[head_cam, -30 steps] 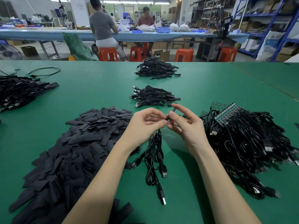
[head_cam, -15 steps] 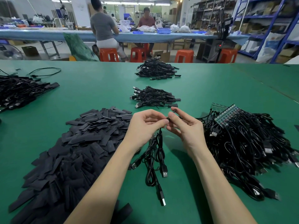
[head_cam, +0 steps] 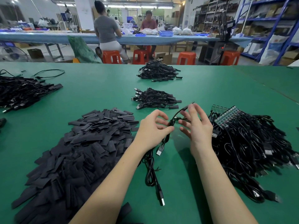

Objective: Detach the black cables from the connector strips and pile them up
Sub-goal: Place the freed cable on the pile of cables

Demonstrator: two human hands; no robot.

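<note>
My left hand (head_cam: 152, 130) pinches a small bundle of black USB cables (head_cam: 151, 172) whose plugs hang down toward the green table (head_cam: 100, 94). One cable end (head_cam: 182, 109) arcs up from that pinch and passes in front of my right hand (head_cam: 196, 126), which is spread with fingers straight just right of it; contact is unclear. To the right lies a big tangle of black cables (head_cam: 252, 149) attached to green connector strips (head_cam: 226, 115). A pile of detached cables (head_cam: 155, 98) lies just beyond my hands.
A heap of flat black sleeves (head_cam: 77, 151) covers the table at left. Another cable pile (head_cam: 159, 72) sits farther back, and one more (head_cam: 21, 92) at the far left. Beyond the table's far edge people sit on orange stools at a blue bench.
My hands were pinched together at a cable end; now they have drawn apart, my right hand has opened, and the cable end stands free above the left hand's pinch.
</note>
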